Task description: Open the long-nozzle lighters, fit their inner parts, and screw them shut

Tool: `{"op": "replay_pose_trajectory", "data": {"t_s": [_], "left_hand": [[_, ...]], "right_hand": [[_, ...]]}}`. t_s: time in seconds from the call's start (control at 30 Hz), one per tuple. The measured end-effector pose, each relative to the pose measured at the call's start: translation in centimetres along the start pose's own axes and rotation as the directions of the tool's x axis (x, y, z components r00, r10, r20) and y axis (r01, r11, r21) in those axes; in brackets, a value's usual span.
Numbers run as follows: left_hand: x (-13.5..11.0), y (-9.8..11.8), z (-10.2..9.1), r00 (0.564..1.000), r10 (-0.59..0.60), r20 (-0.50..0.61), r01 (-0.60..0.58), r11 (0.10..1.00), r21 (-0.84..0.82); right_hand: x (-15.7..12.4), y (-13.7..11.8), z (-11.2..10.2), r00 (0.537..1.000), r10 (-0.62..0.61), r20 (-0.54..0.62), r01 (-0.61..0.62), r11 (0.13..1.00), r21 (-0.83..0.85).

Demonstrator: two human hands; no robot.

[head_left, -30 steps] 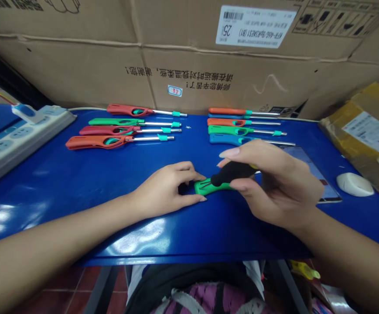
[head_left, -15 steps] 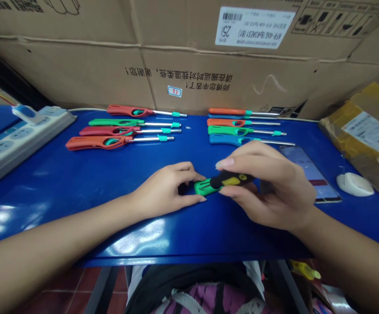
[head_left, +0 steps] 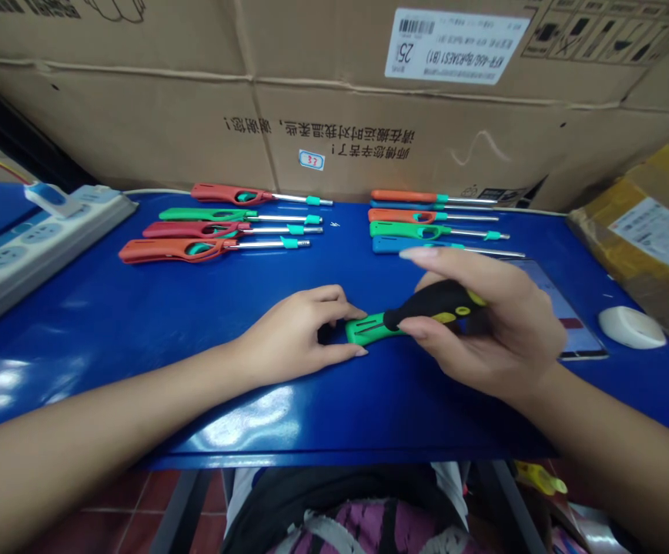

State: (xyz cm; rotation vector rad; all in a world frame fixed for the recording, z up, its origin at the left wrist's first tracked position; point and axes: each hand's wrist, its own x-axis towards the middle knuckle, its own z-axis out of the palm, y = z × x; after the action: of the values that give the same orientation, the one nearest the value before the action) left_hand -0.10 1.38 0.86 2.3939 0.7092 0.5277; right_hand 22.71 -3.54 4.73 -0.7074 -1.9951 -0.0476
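Note:
A green lighter body [head_left: 362, 329] lies on the blue table, most of its length hidden under the tool and my right hand. My left hand [head_left: 299, 331] is closed on its left end, thumb on the near side and fingers on the far side. In my right hand [head_left: 496, 323] is a screwdriver [head_left: 435, 302] with a black and yellow handle, its narrow end over the green lighter. My thumb rests by the handle while the index finger is lifted off it. The screwdriver's tip cannot be made out.
Red and green long-nosed lighters [head_left: 178, 250] lie at the back left, with more lighters [head_left: 409, 230] at the back right. A power strip [head_left: 39, 238] stands left; a phone [head_left: 565, 315], white mouse [head_left: 631, 327] and taped parcel [head_left: 651, 246] are right. A cardboard box [head_left: 334, 100] walls the back.
The fingers of my right hand have loosened and spread around the screwdriver handle, so more of it shows. My left hand keeps its hold on the lighter. The view has shifted slightly.

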Motion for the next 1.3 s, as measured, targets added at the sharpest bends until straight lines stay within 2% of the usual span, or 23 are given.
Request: {"op": "replay_pose_trajectory", "data": {"t_s": [0.13,0.23,0.4,0.47,0.57,0.6,0.7,0.77,0.83,0.93,1.0,1.13,1.3], "left_hand": [[0.0,0.0,0.0,1.000,0.012,-0.008,-0.012,1.000,0.007],[-0.1,-0.1,0.1,1.000,0.018,-0.016,-0.017,1.000,0.020],[0.0,-0.1,0.0,1.000,0.012,-0.009,-0.012,1.000,0.017],[0.0,0.0,0.0,1.000,0.009,-0.006,-0.009,1.000,0.014],[0.0,0.0,0.0,1.000,0.010,-0.004,-0.010,1.000,0.013],[0.0,0.0,0.0,1.000,0.014,-0.007,-0.014,1.000,0.013],[-0.1,-0.1,0.1,1.000,0.014,-0.011,-0.014,1.000,0.012],[-0.1,-0.2,0.1,1.000,0.009,-0.003,-0.009,1.000,0.012],[-0.1,-0.2,0.1,1.000,0.009,-0.002,-0.009,1.000,0.011],[0.0,-0.1,0.0,1.000,0.005,-0.007,-0.005,1.000,0.010],[0.0,0.0,0.0,1.000,0.004,-0.002,-0.004,1.000,0.007],[0.0,0.0,-0.1,1.000,0.012,-0.004,-0.012,1.000,0.004],[0.0,0.0,0.0,1.000,0.004,-0.002,-0.004,1.000,0.006]], "right_hand": [[-0.4,-0.3,0.1,0.988,0.105,0.112,-0.119,0.984,0.130],[0.0,-0.6,-0.1,0.986,0.059,0.158,-0.086,0.982,0.170],[0.5,-0.2,-0.4,0.995,-0.054,0.085,0.053,0.998,0.015],[0.3,-0.1,-0.4,0.997,-0.041,0.059,0.039,0.998,0.039],[-0.1,-0.1,-0.3,0.989,0.075,0.126,-0.094,0.985,0.147],[-0.2,-0.2,-0.2,0.986,0.078,0.144,-0.103,0.979,0.177],[0.1,-0.3,-0.3,0.991,-0.015,0.134,-0.013,0.979,0.204],[0.4,-0.3,-0.3,0.990,-0.062,0.129,0.043,0.989,0.144],[0.5,-0.4,-0.4,0.991,-0.050,0.123,0.045,0.998,0.047],[0.3,-0.3,-0.3,0.999,-0.038,0.023,0.039,0.999,-0.024],[-0.1,-0.2,-0.3,1.000,0.000,-0.009,0.000,1.000,0.015],[-0.5,-0.3,-0.2,0.994,0.094,0.062,-0.102,0.985,0.137],[-0.1,-0.2,0.2,0.999,0.034,-0.018,-0.033,0.995,0.089]]}}
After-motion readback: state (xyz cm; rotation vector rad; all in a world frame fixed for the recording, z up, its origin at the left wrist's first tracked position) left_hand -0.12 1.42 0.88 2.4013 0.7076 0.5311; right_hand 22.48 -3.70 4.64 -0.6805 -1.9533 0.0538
